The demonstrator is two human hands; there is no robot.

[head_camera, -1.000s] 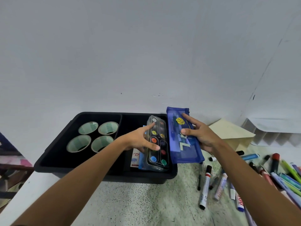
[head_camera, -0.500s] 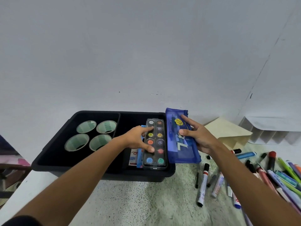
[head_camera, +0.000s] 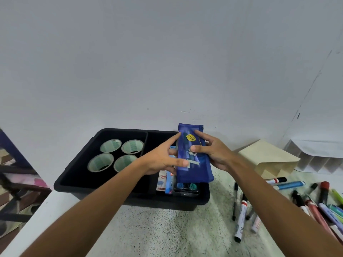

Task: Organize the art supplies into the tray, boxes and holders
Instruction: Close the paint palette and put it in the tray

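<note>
A blue mesh pencil pouch [head_camera: 193,169] hangs over the right compartment of the black tray [head_camera: 78,175]. It covers most of the watercolour palette [head_camera: 186,189] that lies there. My right hand [head_camera: 215,153] grips the pouch's right edge, thumb on top. My left hand [head_camera: 159,160] holds its left edge, with the thumb on the mesh and the index finger stretched along the side. Flat crayon boxes [head_camera: 164,180] lie beside the palette. Several tape rolls [head_camera: 101,162] sit in the left compartment.
Loose markers [head_camera: 241,216] and pens [head_camera: 323,204] lie scattered on the speckled table to the right of the tray. A beige paper bag [head_camera: 267,158] and a white divided holder [head_camera: 315,158] stand at the back right against the wall. The table's left edge runs near the tray.
The palette has been laid flat in the tray. My right hand has brought the blue pouch leftward over it, and my left hand has left the palette and taken the pouch's left edge.
</note>
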